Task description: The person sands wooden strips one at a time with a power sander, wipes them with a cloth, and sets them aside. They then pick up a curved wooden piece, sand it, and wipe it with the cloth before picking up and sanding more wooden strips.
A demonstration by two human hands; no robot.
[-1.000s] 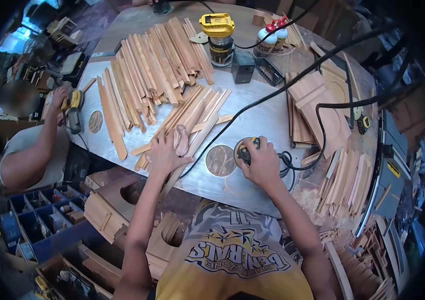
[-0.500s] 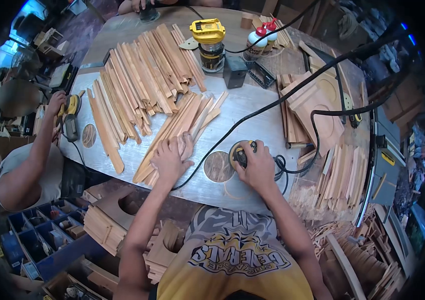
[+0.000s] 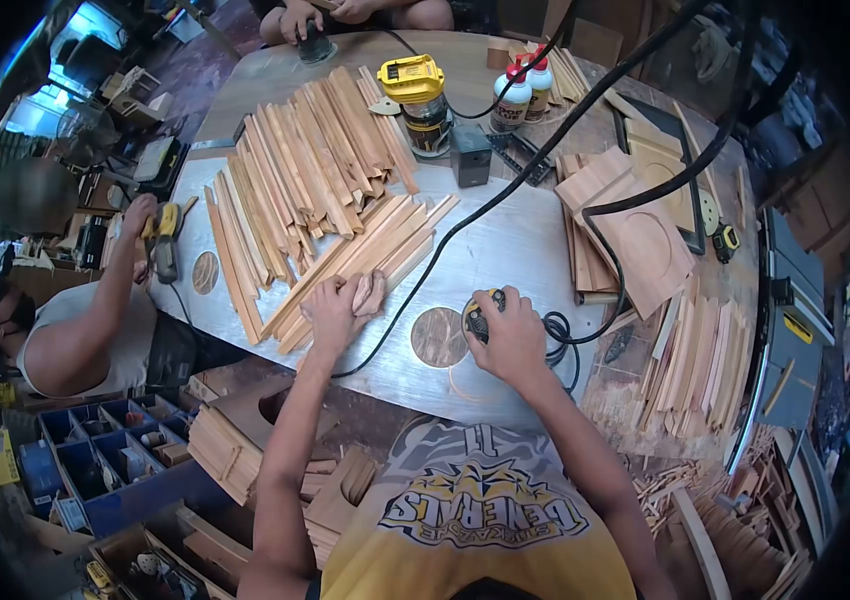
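Note:
My left hand (image 3: 329,312) is at the lower end of a slanting bundle of thin wooden strips (image 3: 385,240). Its fingers are closed on a crumpled pinkish-brown cloth (image 3: 370,294), which rests against the strips. My right hand (image 3: 513,342) grips the top of a black and yellow sander (image 3: 483,312) on the metal tabletop (image 3: 395,355). That sander sits just right of a round wood-patterned disc (image 3: 439,337); its underside is hidden. Beyond my left hand lies a larger row of wooden strips (image 3: 295,160).
Black cables (image 3: 485,232) cross over the table. A yellow-topped tool (image 3: 412,80), glue bottles (image 3: 511,100) and a dark box (image 3: 470,155) stand at the back. Flat wooden panels (image 3: 635,225) and more strips (image 3: 700,360) lie right. A co-worker's hand (image 3: 140,215) holds another sander at left.
My left hand has shifted slightly left with the cloth, now at its right side. My right hand stays on the sander. The whole view has shifted a little.

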